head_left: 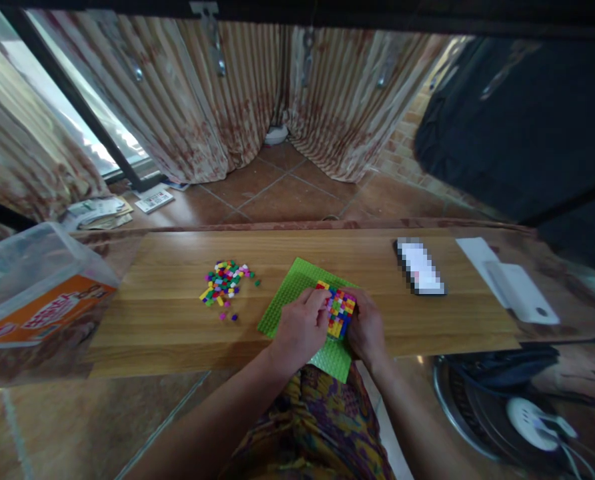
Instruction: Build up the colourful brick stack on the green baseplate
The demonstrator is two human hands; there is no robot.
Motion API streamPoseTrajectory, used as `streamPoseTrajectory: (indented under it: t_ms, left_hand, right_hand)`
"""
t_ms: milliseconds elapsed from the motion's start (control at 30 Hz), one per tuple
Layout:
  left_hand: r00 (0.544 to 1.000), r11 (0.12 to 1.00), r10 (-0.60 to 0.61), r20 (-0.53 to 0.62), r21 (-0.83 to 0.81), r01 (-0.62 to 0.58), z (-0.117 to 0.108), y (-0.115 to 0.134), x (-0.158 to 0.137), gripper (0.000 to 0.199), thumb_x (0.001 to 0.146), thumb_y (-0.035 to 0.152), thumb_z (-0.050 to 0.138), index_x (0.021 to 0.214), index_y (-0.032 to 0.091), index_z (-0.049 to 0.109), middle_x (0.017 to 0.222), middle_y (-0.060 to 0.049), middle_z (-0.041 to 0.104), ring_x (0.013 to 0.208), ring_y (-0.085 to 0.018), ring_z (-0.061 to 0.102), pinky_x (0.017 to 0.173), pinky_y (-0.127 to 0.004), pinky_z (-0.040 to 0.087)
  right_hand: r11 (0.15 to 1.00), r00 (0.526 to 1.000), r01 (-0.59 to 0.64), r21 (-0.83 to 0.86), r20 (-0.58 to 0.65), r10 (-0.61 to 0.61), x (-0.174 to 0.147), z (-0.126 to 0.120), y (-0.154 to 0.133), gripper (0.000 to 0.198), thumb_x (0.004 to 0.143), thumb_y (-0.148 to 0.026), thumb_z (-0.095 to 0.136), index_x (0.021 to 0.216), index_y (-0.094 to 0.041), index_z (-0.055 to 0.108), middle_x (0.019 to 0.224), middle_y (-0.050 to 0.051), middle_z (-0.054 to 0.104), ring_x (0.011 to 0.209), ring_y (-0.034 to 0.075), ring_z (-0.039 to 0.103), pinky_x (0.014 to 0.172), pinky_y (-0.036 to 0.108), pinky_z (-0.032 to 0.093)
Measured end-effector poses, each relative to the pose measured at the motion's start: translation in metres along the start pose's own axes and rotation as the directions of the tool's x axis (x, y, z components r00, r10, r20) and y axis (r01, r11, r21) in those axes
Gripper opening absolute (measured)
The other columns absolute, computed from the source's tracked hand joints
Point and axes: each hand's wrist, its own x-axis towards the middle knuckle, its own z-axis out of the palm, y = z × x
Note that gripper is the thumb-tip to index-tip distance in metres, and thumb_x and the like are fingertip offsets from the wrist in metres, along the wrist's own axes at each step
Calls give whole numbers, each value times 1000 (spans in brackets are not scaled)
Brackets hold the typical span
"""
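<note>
Both hands are down on a green baseplate (287, 293) that lies on a wooden table (177, 333), its near corner hanging slightly over the table's front edge; on the plate sits a multicoloured block of small bricks (341, 312), a tight patch of yellow, red, pink, green and blue studs; the left hand (301, 328) rests curled over the block's left side, fingers bent and pressing at its top edge, while the right hand (365, 328) is closed in against the block's right side (whether either hand pinches a loose brick I cannot tell, the fingertips hide it); judging by how things lie, the build looks partly done: the block covers only a part of the plate, most of the green is bare, and a scattered pile of loose bricks (225, 283) waits well to the left on the table, untouched by either hand; further off, a clear plastic storage box with an orange label (37, 307) stands at the table's left end, a blurred phone (420, 267) lies to the right, and a white device (520, 293) beyond it
</note>
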Motion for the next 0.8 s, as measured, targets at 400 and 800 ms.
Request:
streamPoseTrajectory:
  t_ms: [400,800]
  left_hand:
    - [980,981,-120,-158,-167,94,16,4,-2,32,96,9,47,125,20,55,118,-11,67,110,-21,69,94,-36,60]
    - [960,859,-199,-197,-506,74,8,-10,-11,30,95,8,47,121,17,57,116,-10,70,103,-16,73,94,-32,63]
  right_hand:
    - [972,974,-198,128,-81,209,50,11,-9,36,86,-45,57,101,-17,73,98,11,75,89,24,66,87,43,53]
    - [975,971,-209,73,-104,216,4,32,-43,68,90,-62,57,141,-16,55,136,19,62,121,29,60,108,51,44]
